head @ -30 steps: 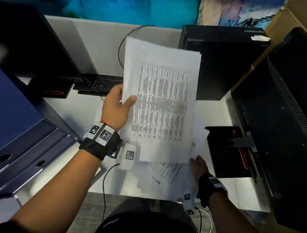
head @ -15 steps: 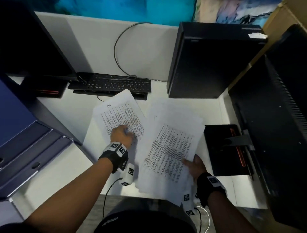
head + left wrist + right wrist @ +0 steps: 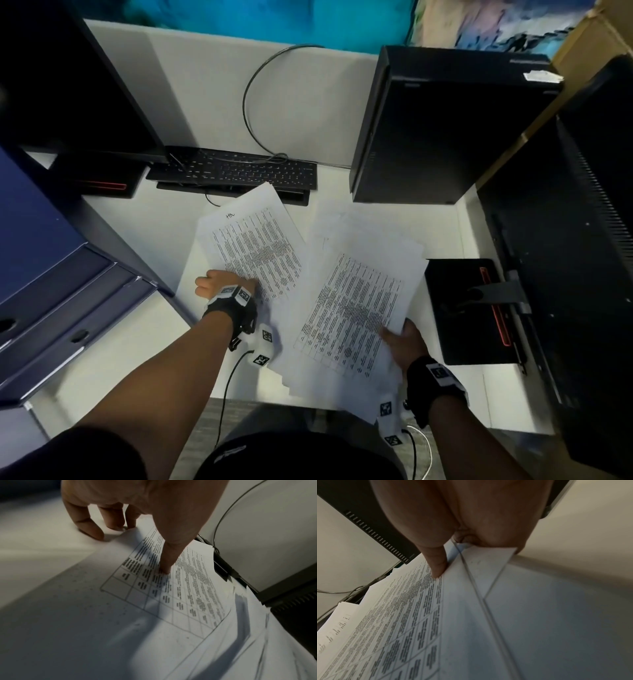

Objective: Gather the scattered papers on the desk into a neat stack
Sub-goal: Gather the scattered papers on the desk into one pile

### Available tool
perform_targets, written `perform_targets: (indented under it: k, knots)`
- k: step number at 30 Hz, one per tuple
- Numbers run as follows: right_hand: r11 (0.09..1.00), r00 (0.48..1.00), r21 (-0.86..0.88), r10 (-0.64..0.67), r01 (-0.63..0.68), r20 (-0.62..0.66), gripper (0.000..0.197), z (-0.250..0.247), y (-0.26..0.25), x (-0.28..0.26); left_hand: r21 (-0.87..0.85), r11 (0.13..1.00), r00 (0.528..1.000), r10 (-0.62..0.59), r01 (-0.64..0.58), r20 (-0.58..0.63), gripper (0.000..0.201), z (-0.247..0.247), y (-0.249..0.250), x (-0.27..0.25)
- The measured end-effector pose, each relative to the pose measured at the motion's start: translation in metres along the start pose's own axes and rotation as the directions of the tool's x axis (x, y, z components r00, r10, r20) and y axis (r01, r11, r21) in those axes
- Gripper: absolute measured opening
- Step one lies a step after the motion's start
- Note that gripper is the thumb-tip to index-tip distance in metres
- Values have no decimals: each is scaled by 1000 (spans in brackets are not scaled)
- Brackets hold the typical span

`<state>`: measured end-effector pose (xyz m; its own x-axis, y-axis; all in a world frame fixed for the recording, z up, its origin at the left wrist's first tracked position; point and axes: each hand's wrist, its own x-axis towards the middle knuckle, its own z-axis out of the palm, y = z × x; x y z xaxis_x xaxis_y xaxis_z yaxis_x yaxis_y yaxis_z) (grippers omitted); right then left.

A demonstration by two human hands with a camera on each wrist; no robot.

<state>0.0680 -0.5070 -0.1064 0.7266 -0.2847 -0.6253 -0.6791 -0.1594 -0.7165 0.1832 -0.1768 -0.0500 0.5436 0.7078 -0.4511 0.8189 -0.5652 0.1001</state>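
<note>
Two lots of printed white paper lie on the white desk (image 3: 147,240). A single table-printed sheet (image 3: 253,246) lies askew on the left. My left hand (image 3: 222,283) is at its near-left edge: in the left wrist view the thumb (image 3: 165,566) presses on the print and the curled fingers (image 3: 91,530) meet the sheet's edge (image 3: 130,531). A loose, fanned stack (image 3: 356,301) lies to the right. My right hand (image 3: 402,339) pinches its near-right edge, thumb (image 3: 436,566) on the top page (image 3: 402,615) and fingers hidden beneath.
A black keyboard (image 3: 236,171) with a looped cable (image 3: 250,102) lies behind the papers. A black computer tower (image 3: 442,130) stands at back right and a monitor base (image 3: 469,308) sits right of the stack. Blue drawers (image 3: 51,291) flank the left.
The sheet my left hand held up a second ago now lies on the stack. The left hand went to the left sheet and slid to its near edge. The right hand stayed.
</note>
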Motion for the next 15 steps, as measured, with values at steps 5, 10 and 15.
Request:
perform_targets:
  k: [5,10,15]
  knots:
    - [1000,1000,-23,-5,4,-14,39,0,-2,-2,-200,979,995,65,-48,77,74,-6,2,-6]
    - [1000,1000,-28,-1,1,-14,39,0,-5,-5,-638,770,995,52,14,85,70,-17,3,-15]
    - [1000,1000,-23,3,-3,-18,40,1,-7,-4,-509,774,926,329,-377,-186,42,-54,4,-37]
